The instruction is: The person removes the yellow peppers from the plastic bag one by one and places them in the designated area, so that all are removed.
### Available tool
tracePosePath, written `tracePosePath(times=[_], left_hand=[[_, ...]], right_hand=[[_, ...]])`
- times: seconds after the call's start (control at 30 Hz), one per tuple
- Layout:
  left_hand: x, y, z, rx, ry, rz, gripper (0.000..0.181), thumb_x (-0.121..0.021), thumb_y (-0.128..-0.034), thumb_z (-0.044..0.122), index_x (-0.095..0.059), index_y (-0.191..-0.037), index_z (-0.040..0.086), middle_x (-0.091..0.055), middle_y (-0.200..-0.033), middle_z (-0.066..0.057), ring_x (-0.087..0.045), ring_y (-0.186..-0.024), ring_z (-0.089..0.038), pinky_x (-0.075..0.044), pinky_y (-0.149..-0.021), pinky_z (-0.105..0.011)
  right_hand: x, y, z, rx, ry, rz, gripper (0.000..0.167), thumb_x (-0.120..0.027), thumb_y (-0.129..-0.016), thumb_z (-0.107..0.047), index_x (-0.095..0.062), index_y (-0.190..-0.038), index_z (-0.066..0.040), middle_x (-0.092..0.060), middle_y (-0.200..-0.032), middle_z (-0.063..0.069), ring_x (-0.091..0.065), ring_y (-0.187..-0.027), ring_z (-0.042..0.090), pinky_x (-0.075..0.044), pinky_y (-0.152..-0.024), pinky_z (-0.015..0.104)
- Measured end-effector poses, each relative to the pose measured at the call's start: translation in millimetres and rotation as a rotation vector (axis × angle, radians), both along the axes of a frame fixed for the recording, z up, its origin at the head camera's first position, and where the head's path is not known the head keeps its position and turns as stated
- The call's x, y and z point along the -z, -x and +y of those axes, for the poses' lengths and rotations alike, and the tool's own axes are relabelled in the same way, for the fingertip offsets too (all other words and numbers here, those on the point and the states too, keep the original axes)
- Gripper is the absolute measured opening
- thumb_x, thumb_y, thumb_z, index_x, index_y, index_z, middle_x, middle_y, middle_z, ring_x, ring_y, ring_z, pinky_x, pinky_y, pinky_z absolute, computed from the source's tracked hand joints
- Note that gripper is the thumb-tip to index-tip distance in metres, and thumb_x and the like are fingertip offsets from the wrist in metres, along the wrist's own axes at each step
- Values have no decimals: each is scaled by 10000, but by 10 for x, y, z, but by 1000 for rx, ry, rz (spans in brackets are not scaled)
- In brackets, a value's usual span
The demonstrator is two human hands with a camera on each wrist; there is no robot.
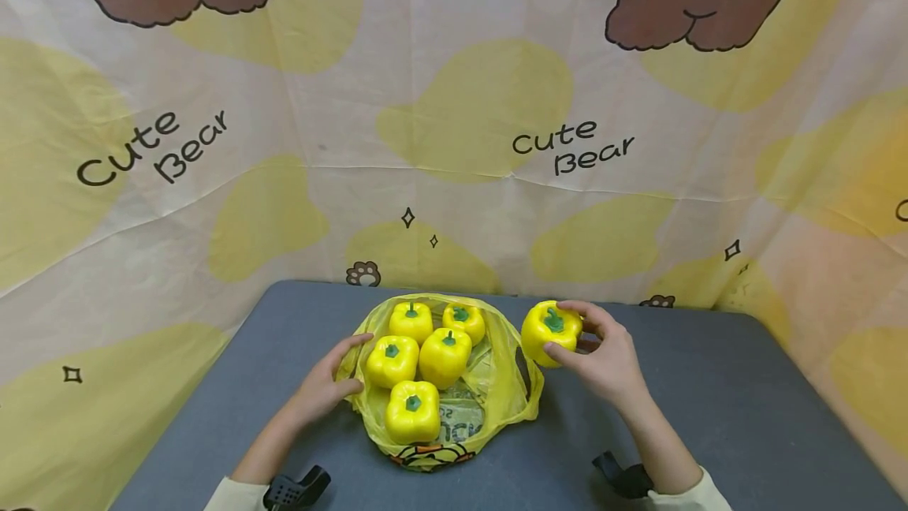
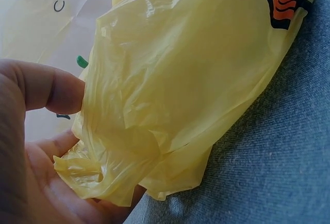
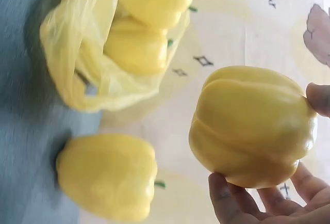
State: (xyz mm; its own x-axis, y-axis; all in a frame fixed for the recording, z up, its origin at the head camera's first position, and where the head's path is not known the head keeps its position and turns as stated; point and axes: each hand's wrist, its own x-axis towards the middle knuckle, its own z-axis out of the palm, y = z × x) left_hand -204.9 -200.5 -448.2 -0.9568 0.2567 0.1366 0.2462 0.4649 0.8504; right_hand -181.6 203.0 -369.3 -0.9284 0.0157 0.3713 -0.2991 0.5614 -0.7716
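A yellow plastic bag [image 1: 507, 397] lies wide open on the table, several yellow peppers with green stems inside, one of them [image 1: 413, 412] near its front edge. At the bag's left rim, my left hand [image 1: 322, 385] holds the plastic; in the left wrist view, a fold of the bag [image 2: 149, 90] passes between thumb and fingers of that hand [image 2: 56, 146]. Just right of the bag, my right hand [image 1: 610, 353] grips a yellow pepper [image 1: 542, 333]. The right wrist view shows this pepper [image 3: 252, 126] raised between thumb and fingertips of the hand [image 3: 278, 198].
Another yellow pepper [image 3: 105, 177] stands on the table outside the bag in the right wrist view; I cannot make it out separately in the head view. The grey-blue table [image 1: 731, 400] ends at a patterned cloth backdrop [image 1: 454, 124] behind the bag.
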Motion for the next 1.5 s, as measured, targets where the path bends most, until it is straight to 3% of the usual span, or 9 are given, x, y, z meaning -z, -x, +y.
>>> tracePosePath(times=[0.13, 0.37, 0.67, 0.83, 1.07, 1.5], left_hand=[[0, 5, 0, 3, 4, 8, 677, -639, -745, 87, -465, -1398, 141, -384, -1502, -195, -304, -1387, -408, -255, -1049, -658], [9, 0, -4, 8, -1, 21, 675, -641, -746, 89, -465, -1396, 133, -387, -1497, -204, -316, -1376, -412, -281, -1036, -644], [2, -6, -1, -2, -2, -2, 680, -643, -747, 94, -463, -1400, 157, -371, -1508, -200, -319, -1374, -406, -312, -1021, -618], [4, -6, -1, -3, 3, -5, 678, -642, -750, 97, -462, -1400, 160, -373, -1508, -196, -326, -1370, -402, -305, -1027, -626], [-2, -11, 4, -9, 8, -1, 676, -637, -747, 99, -465, -1398, 154, -382, -1503, -194, -320, -1375, -405, -287, -1034, -641], [17, -1, 0, -9, 5, -10, 686, -639, -744, 85, -463, -1403, 158, -361, -1513, -206, -309, -1383, -406, -278, -1049, -626]], right_hand=[[-21, -11, 127, 59, -8, 3, 539, -825, -729, -164, -617, -1223, -104, -630, -1195, 104, -622, -933, 174, -545, -776, 273], [-59, -35, 323, 166, 38, -15, 530, -813, -754, -189, -618, -1239, -98, -611, -1243, 117, -543, -868, -90, -489, -735, 116], [-29, 36, 560, 255, 83, -86, 544, -781, -793, -255, -591, -1280, -104, -576, -1294, 122, -504, -840, -142, -484, -665, 105], [37, 109, 668, 313, 75, -134, 568, -772, -799, -293, -578, -1300, -107, -572, -1290, 144, -511, -882, -58, -479, -637, 127], [133, 232, 749, 342, 114, -164, 573, -757, -811, -285, -566, -1311, -79, -552, -1285, 166, -559, -1113, 307, -447, -638, 106], [375, 421, 843, 368, 74, -225, 585, -758, -806, -281, -554, -1315, -78, -540, -1307, 168, -534, -1053, 301, -422, -637, 130]])
